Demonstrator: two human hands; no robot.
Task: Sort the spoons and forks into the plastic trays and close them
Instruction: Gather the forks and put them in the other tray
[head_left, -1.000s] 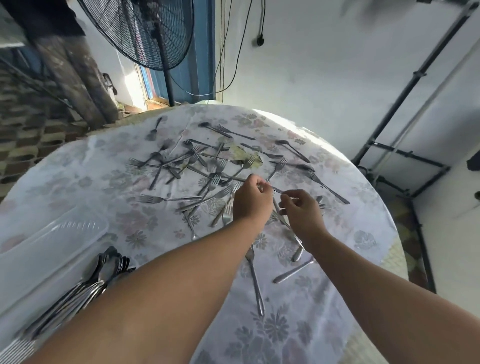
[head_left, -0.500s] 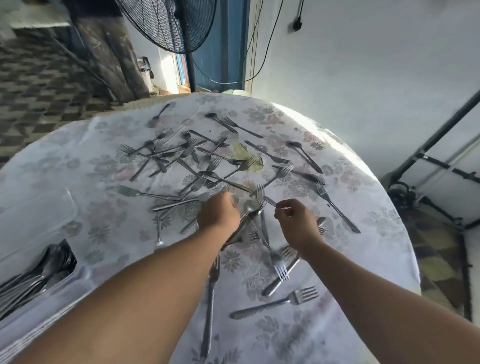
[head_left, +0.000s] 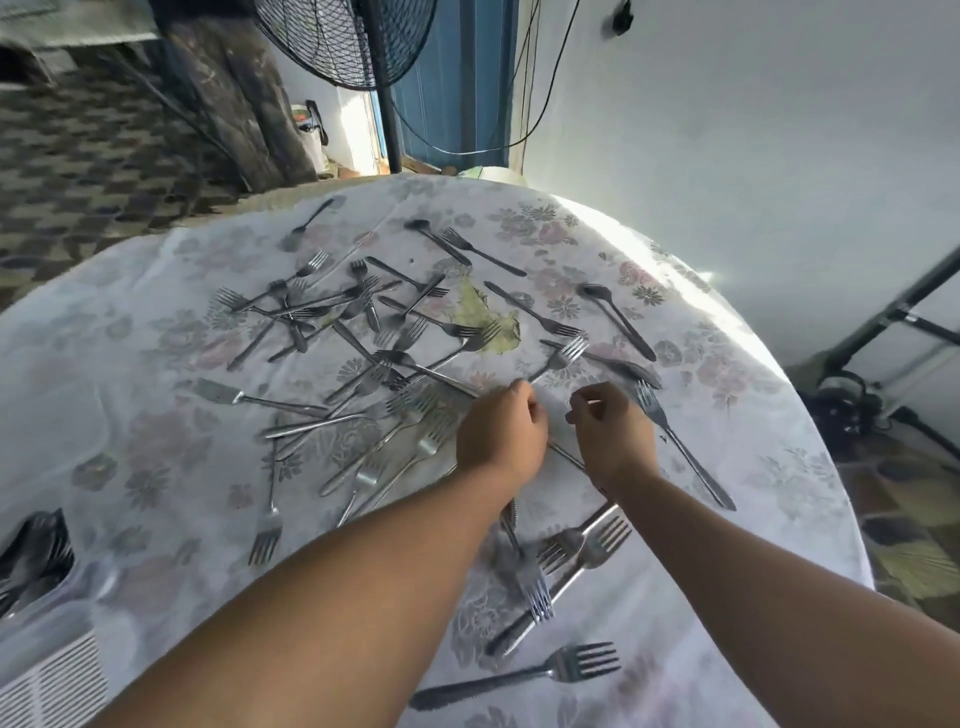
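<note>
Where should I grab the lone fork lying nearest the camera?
Take the fork by its handle, mid-length, pinching from above across the narrow sides. It lies flat and alone on the tablecloth, tines pointing right, so nothing crowds the handle.

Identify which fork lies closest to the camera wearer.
The lone fork at the bottom edge, tines pointing right, below both forearms. Every other fork lies farther up the table.

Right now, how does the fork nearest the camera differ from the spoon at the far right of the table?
The nearest fork has tines at its head, while the far spoon has a rounded bowl. The fork lies almost crosswise, tines to the right; the spoon lies diagonally, bowl to the far side. The fork looks bright silver; the spoon looks darker. Both lie flat on the flowered tablecloth, apart from both hands.
</note>
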